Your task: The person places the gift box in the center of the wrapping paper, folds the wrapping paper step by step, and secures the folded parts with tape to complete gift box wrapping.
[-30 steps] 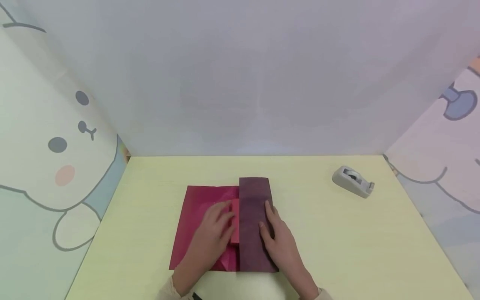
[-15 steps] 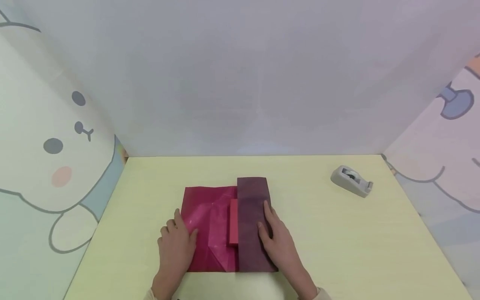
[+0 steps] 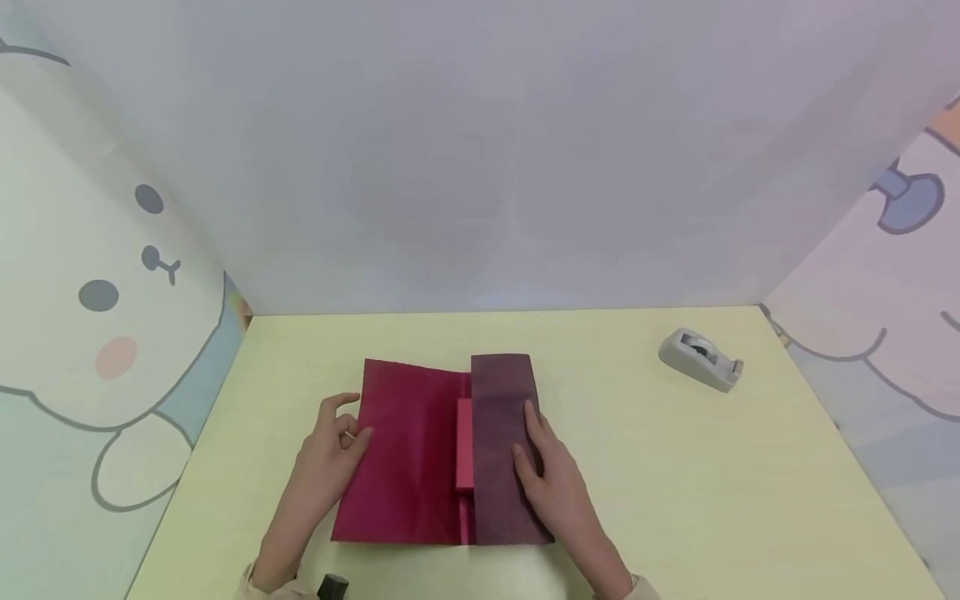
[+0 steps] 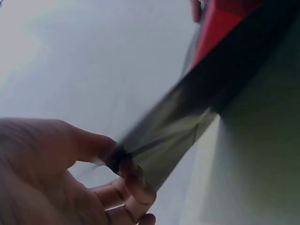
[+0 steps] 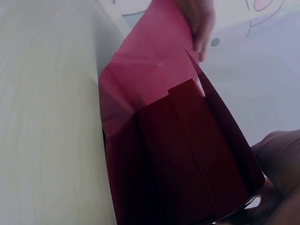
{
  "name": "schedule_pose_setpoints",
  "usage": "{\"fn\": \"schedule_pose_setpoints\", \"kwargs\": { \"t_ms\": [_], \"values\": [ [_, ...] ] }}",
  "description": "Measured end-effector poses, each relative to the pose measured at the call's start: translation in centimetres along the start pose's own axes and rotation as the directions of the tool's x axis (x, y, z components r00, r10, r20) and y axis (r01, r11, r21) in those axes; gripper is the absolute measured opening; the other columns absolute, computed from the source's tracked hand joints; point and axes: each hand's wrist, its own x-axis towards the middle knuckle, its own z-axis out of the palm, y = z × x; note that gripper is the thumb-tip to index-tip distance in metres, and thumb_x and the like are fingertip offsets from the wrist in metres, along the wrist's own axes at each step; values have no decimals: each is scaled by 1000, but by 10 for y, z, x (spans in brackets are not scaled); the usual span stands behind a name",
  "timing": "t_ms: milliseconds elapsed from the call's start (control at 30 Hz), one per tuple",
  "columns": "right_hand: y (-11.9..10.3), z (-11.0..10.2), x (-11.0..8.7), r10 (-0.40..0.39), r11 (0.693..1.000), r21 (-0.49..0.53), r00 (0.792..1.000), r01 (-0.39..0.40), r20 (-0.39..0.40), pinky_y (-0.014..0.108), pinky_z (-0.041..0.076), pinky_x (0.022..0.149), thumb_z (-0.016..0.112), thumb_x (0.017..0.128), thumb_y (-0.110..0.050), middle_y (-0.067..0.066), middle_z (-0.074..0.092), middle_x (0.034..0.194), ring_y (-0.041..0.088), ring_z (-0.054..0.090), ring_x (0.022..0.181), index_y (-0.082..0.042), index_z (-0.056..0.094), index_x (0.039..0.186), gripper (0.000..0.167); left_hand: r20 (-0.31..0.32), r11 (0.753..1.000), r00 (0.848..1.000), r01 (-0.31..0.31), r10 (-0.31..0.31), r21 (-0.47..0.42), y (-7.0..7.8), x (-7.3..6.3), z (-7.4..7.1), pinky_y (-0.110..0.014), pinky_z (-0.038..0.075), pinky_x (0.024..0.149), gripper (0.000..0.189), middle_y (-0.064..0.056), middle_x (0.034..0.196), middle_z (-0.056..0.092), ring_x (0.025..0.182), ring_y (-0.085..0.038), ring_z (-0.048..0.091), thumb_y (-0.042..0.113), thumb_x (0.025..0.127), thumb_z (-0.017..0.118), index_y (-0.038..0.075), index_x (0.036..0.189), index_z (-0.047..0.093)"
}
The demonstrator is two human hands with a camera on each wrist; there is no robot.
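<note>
A sheet of magenta wrapping paper with a dark purple back lies around a slim red box. My left hand pinches the sheet's left edge between thumb and fingers, and that side is raised off the table. The left wrist view shows the paper's edge running away from the pinching fingertips. On the right, the folded flap stands over part of the box, purple side out. My right hand holds this flap, thumb and index finger on it, other fingers partly hidden past its right edge.
A grey tape dispenser stands at the back right of the pale yellow table. Behind it rises a plain wall. Cartoon-printed panels flank both sides. A small black object shows beside the left sleeve.
My left hand has left the box area, moved to the paper's left edge and taken hold of it. The left side has come up and tilted. My right hand stays at the flap.
</note>
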Motion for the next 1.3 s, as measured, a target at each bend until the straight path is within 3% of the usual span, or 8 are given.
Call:
{"fn": "schedule_pose_setpoints", "kwargs": {
  "t_ms": [167, 300, 500, 700, 933, 1133, 1200, 1300],
  "values": [
    [-1, 0, 1, 6, 1000, 5, 1000, -6, 2, 62, 36, 121, 61, 105, -22, 19, 32, 169, 42, 36, 154, -16, 31, 164, 67, 29, 988, 993, -112, 116, -109, 24, 0, 3, -26, 45, 69, 58, -2, 79, 55, 84, -14, 62, 6, 103, 61, 10, 154, 33],
    [-2, 0, 1, 9, 1000, 2, 1000, -9, -2, 62, 37, 121, 61, 105, -23, 20, 32, 168, 41, 36, 154, -16, 31, 164, 67, 49, 973, 985, -154, 165, -173, 42, 2, 12, -29, 45, 74, 57, -2, 79, 55, 90, -19, 64, 4, 102, 62, 13, 151, 37],
    [-1, 0, 1, -39, 999, 5, 999, 39, -21, 61, 39, 119, 61, 105, -21, 20, 34, 168, 42, 38, 152, -12, 32, 164, 66, 84, 947, 979, -155, 185, -283, 60, 4, 26, -28, 46, 71, 53, -3, 78, 50, 84, -20, 64, 0, 100, 61, 16, 147, 41],
    [-1, 0, 1, -41, 999, 12, 999, 41, -20, 60, 39, 119, 61, 105, -20, 21, 34, 167, 41, 39, 152, -14, 32, 164, 66, 126, 929, 972, -144, 197, -341, 72, 6, 39, -25, 38, 58, 53, -4, 81, 48, 76, -17, 64, 1, 101, 61, 20, 146, 41],
    [0, -1, 2, -39, 999, 19, 999, 39, -17, 60, 40, 118, 62, 105, -19, 21, 34, 167, 41, 39, 152, -13, 32, 164, 67, 171, 909, 964, -121, 203, -399, 84, 9, 59, -22, 30, 47, 52, -4, 87, 51, 50, -8, 41, 3, 102, 60, 27, 146, 44],
    [2, 0, 2, -40, 999, 33, 999, 40, -12, 58, 42, 117, 63, 105, -20, 19, 33, 168, 38, 39, 152, -13, 31, 164, 67, 192, 907, 948, -165, 254, -388, 87, 13, 81, -23, 38, 47, 57, -5, 87, 55, 49, -7, 43, 5, 102, 61, 27, 150, 40],
    [3, 0, 2, -27, 999, 32, 999, 28, -17, 53, 50, 110, 64, 104, -21, 19, 43, 163, 36, 52, 144, -15, 33, 164, 68, 183, 906, 946, -184, 269, -381, 87, 14, 88, -23, 39, 47, 61, -5, 86, 55, 49, -6, 43, 5, 101, 62, 27, 153, 38],
    [4, 0, 1, 8, 999, 52, 1000, -7, -14, 38, 60, 82, 66, 103, -22, 21, 64, 140, 27, 72, 109, -22, 35, 163, 68, 177, 901, 944, -192, 278, -389, 85, 16, 96, -23, 40, 48, 67, -6, 85, 56, 49, -5, 44, 4, 101, 63, 30, 155, 35]
  ]
}}
